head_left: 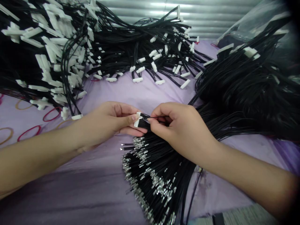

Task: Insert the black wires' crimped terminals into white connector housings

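Connector (137, 123), partly wired as I judge it, sits over the tabletop (100, 175) in my left hand's (113, 120) pinched fingers, my right hand's (185, 125) fingers nipping one black wire (161, 117), with many metal-tipped wires (154, 181) remaining toward the near edge and connectored bundles (122, 37) along the far edge.

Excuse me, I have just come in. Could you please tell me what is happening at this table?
A person's left hand is holding a small white connector, while the right hand pinches a thin black wire close beside it. Whether that wire is seated in the connector is too small to tell. Below the hands, a fan of loose wires with metal tips lies on the purple cover. Behind, more black wires with white connectors are heaped.
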`<act>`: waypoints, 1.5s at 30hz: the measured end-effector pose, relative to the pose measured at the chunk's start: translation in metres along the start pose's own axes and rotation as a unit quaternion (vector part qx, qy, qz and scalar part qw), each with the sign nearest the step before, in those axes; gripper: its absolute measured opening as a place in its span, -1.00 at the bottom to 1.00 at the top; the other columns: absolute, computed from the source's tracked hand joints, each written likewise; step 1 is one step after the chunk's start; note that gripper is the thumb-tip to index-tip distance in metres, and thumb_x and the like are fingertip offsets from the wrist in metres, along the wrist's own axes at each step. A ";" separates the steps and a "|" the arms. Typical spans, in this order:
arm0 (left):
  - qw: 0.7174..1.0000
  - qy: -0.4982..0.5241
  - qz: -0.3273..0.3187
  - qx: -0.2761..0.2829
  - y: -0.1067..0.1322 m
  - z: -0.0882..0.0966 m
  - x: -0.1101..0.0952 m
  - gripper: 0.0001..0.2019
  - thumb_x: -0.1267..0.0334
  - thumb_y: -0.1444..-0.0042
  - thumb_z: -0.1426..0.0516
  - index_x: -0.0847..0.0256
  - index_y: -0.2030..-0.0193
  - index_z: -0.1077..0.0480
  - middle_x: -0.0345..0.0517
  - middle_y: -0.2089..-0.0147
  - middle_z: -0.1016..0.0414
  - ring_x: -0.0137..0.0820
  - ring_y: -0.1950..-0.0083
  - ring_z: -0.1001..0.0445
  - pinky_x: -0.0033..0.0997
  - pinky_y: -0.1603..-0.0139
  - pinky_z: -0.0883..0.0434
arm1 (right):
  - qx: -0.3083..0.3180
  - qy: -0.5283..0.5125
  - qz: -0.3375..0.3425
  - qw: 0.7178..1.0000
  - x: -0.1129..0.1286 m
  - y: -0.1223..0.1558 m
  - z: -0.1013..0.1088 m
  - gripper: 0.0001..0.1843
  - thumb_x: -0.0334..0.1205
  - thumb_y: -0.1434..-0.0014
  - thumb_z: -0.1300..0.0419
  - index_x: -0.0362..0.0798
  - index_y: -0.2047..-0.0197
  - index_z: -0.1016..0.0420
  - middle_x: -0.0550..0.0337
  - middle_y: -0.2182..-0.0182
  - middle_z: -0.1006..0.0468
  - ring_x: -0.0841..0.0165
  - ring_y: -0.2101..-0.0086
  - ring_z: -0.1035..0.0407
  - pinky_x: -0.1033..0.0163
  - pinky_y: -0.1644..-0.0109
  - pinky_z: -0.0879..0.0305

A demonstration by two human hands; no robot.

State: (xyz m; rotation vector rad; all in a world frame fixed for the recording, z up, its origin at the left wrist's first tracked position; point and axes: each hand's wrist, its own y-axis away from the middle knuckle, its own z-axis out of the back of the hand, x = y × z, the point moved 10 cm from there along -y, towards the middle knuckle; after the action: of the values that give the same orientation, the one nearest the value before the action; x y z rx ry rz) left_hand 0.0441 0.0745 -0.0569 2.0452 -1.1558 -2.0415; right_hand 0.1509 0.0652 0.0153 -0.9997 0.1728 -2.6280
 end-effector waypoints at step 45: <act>0.999 0.042 0.001 -0.028 0.002 0.001 -0.001 -0.95 0.39 -0.07 -0.13 0.34 0.34 -0.41 -0.14 0.31 -0.57 -0.50 0.29 -0.57 -0.65 0.21 -0.53 | 0.026 0.137 0.069 0.988 0.020 -0.002 -0.018 -0.90 -0.38 -0.21 -0.05 -0.22 0.31 -0.35 0.03 0.32 -0.37 0.30 0.27 -0.29 0.20 0.19 -0.26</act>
State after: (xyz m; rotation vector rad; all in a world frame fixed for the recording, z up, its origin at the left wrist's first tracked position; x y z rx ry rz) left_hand 0.0426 0.0741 -0.0552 2.0815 -1.0750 -1.9432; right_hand 0.1250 0.0599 0.0149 -0.5831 0.2283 -2.6155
